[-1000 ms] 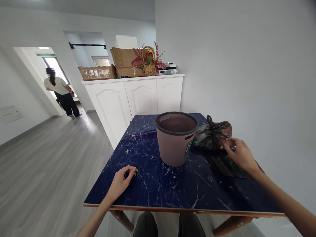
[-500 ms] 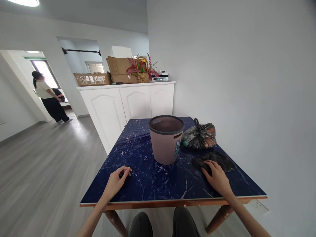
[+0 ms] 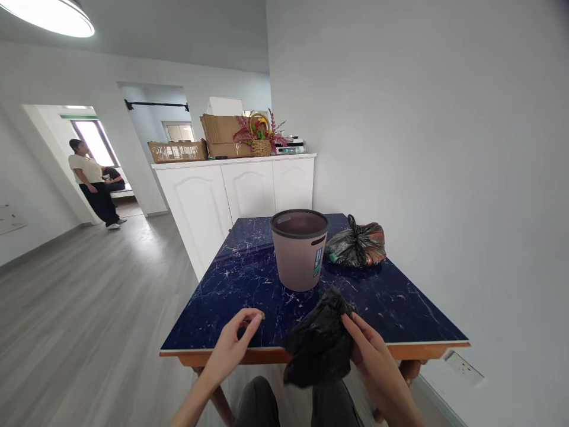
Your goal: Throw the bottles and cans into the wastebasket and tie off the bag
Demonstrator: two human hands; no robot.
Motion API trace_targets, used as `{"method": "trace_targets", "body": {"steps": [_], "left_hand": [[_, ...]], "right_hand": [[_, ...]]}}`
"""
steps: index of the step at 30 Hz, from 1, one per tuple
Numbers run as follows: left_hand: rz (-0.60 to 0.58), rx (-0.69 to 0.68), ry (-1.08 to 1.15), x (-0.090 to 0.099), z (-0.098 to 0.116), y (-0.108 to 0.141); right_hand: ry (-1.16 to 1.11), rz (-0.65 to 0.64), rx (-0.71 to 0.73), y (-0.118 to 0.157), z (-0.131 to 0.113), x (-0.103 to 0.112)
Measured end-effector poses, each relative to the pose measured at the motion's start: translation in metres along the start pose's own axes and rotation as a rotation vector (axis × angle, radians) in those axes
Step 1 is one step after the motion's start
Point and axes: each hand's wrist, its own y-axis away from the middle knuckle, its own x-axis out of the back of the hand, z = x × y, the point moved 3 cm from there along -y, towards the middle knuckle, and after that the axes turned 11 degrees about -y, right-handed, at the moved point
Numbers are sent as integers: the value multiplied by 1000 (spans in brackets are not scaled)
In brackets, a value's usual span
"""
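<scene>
My right hand [image 3: 365,344] grips a crumpled black plastic bag [image 3: 320,341], which hangs over the table's front edge above my lap. To its left, my left hand [image 3: 239,335] is raised near the same edge, thumb and fingertips pinched together; whether something small is between them I cannot make out. A pinkish-brown bin [image 3: 297,258] with a dark rim stands upright in the middle of the blue marbled table [image 3: 240,273]. Right of the bin lies a knotted, filled black bag [image 3: 359,243].
Behind the table is a white cabinet [image 3: 249,190] bearing cardboard boxes [image 3: 178,151] and a flower basket [image 3: 261,147]. A wall runs along the right side. Two people are at the far left, one standing [image 3: 91,175], one seated [image 3: 112,178].
My right hand has lifted the black bag off the table and brought it left and towards me. My left hand has moved right. The view has tilted up slightly.
</scene>
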Motion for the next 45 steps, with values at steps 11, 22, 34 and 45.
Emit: {"method": "trace_targets", "body": {"steps": [11, 22, 34, 45], "left_hand": [[-145, 47, -26, 18, 111, 87], [478, 283, -164, 46, 87, 124], [341, 97, -28, 1, 115, 109], [406, 363, 53, 11, 83, 121]], "right_hand": [[66, 25, 73, 60, 2, -27], [200, -25, 179, 68, -4, -33], [319, -257, 260, 108, 0, -94], [298, -82, 190, 101, -3, -67]]}}
